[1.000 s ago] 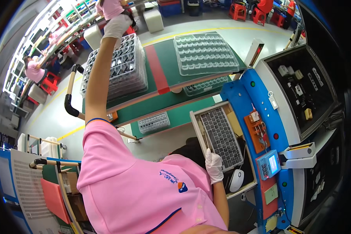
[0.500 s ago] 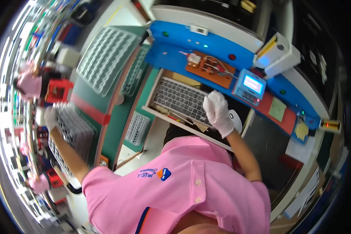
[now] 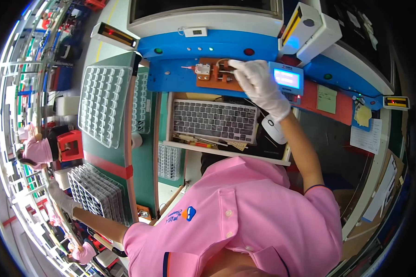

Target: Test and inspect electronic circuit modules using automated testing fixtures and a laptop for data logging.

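My right hand point(image 3: 262, 87), in a white glove, is over the right end of an orange-brown fixture block point(image 3: 211, 82) on the blue bench. Its fingers are bent and pressed together; whatever they may hold is hidden. The fixture carries a small metal clamp piece point(image 3: 202, 70) and cables. Just right of that hand stands a small blue box with a lit screen point(image 3: 286, 78). Far to the left, my gloved left hand point(image 3: 61, 197) reaches to the outer edge of a stack of clear plastic trays point(image 3: 99, 191). Its fingers are too blurred to read.
An open drawer holds a keyboard point(image 3: 215, 120), pens and a white mouse point(image 3: 273, 129). Another clear compartment tray point(image 3: 105, 104) lies on the green shelf at left. A white scanner-like unit point(image 3: 305, 34) juts over the bench. People in pink sit farther left.
My right hand has moved from above the keyboard up to the fixture. My left hand remains by the stacked trays, now farther toward their outer edge. The whole view has turned.
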The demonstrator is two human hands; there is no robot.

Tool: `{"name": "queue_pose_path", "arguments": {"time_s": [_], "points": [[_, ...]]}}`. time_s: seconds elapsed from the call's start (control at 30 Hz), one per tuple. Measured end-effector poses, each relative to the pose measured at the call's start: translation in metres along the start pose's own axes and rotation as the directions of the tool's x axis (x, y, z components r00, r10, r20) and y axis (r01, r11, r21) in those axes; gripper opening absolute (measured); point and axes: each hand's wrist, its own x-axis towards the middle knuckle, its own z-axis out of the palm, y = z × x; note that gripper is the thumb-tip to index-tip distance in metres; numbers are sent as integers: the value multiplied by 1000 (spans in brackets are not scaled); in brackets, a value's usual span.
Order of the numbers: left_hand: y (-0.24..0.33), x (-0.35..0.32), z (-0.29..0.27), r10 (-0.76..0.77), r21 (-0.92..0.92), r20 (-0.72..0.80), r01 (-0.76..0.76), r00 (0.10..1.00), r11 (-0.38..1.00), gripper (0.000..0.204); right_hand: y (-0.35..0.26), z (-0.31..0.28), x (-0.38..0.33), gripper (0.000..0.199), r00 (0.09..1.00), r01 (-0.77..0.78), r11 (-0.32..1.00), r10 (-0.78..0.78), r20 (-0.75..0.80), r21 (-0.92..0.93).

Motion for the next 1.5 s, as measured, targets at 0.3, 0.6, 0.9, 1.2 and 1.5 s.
{"name": "queue_pose_path", "arguments": {"time_s": [0.3, 0.6, 0.9, 1.2, 1.5], "points": [[261, -236, 220, 441, -670, 529, 38, 725, 741, 32, 6, -32, -31, 20, 970, -241, 951, 244, 7, 192], [286, -301, 440, 763, -759, 446, -254, 467, 599, 19, -21, -27, -50, 24, 977, -163, 986, 159, -143, -18], [260, -297, 448, 939, -472, 193, -812, 286, 344, 24, -18, -42, -90, 30, 944, -208, 976, 217, -249, 61], [275, -317, 403, 858, -35, 461, -961, 227, 274, 45, -20, -31, -80, 28, 919, -247, 966, 260, -297, 81], [271, -332, 389, 762, 127, 615, -979, 202, 157, 65, -14, -6, -20, 13, 893, -383, 865, 436, -109, 323]]}}
